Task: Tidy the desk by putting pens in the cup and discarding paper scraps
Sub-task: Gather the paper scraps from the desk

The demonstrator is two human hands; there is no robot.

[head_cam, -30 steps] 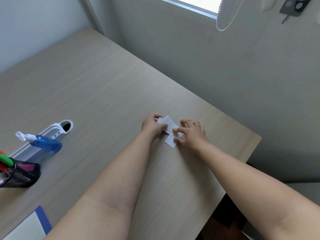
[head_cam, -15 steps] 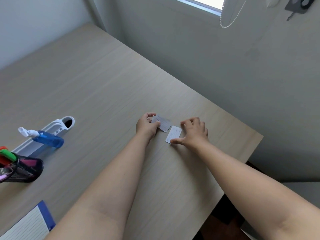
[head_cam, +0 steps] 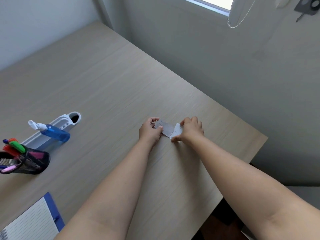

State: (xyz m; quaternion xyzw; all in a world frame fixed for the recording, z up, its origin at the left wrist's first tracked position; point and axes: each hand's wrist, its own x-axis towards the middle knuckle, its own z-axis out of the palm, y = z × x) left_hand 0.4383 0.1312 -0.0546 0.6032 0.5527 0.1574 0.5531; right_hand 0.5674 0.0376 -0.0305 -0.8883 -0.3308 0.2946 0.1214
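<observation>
Two small paper scraps are at the desk's right side. My left hand (head_cam: 151, 131) pinches a grey-looking scrap (head_cam: 165, 130) lifted off the wood. My right hand (head_cam: 191, 130) grips a white scrap (head_cam: 178, 132) by its edges, tilting it up from the desk. The two scraps touch or overlap slightly between my hands. A black mesh cup (head_cam: 24, 162) at the far left holds several pens and markers.
A blue spray bottle (head_cam: 52, 133) lies beside a white plastic holder (head_cam: 55, 129) on the left. A lined notepad with a blue cover (head_cam: 32, 220) sits at the bottom left. The desk's right edge (head_cam: 242, 177) drops off near my right arm; a wall runs behind.
My left hand raised its scrap higher and toward the right. My right hand went from pressing flat on the white scrap to gripping and tilting it up. The view shifted slightly.
</observation>
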